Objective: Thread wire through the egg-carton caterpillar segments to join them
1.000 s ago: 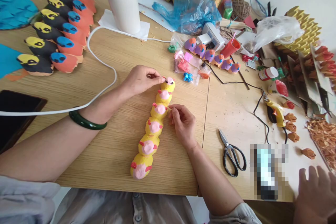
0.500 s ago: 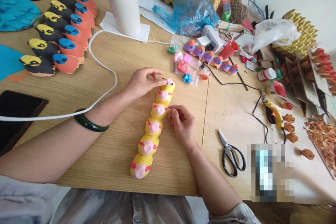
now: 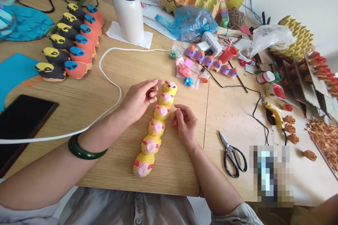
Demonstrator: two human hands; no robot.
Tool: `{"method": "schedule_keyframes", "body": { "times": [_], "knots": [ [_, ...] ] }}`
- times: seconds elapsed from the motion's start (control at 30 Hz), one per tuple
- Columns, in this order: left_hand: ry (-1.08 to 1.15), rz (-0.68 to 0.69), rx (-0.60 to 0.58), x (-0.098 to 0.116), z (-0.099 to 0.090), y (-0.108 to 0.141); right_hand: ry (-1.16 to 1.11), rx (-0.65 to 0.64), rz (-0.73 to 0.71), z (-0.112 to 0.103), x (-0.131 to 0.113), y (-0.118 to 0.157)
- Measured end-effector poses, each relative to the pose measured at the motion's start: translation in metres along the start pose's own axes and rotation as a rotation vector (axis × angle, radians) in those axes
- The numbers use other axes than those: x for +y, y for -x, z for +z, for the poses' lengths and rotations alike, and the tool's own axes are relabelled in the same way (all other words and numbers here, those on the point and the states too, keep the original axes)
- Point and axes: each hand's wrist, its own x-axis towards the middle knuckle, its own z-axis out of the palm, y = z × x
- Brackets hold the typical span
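A row of yellow egg-carton cups (image 3: 156, 128), topped with pink clay and small red pieces, lies on the wooden table, running away from me. Two black marks show on its farthest cup. My left hand (image 3: 139, 100) is just left of that far end, apart from it, its index finger stretched out and the other fingers loosely bent. I see nothing in it. On the opposite side, my right hand (image 3: 186, 124) is closed in a pinch beside the upper cups. Whatever its thumb and index finger hold is too small to make out.
Black-handled scissors (image 3: 233, 154) lie to the right. Clay packets (image 3: 185, 70) and a purple cup row (image 3: 208, 60) are beyond my hands. Black and orange cup rows (image 3: 79, 45), a white bottle (image 3: 128, 14), a white cable (image 3: 120, 91) and a phone (image 3: 23, 126) are leftward.
My left hand has drawn back from the farthest yellow cup, its fingers off the surface. Both black marks there are now visible. My right hand stays pinched beside the row.
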Motion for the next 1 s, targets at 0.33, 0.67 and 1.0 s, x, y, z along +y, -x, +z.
{"method": "schedule_keyframes", "body": {
  "times": [0.33,0.67,1.0],
  "knots": [
    [0.353,-0.229,-0.199,-0.005,0.013,0.048,0.474,0.143,-0.727,-0.003,-0.012,0.01],
    [-0.086,0.128,-0.492,-0.035,-0.009,0.055,0.504,0.038,-0.763,0.009,-0.019,0.013],
    [-0.529,0.574,-0.345,-0.033,-0.011,0.051,0.306,0.096,-0.621,0.0,-0.015,0.015]
  ]
}}
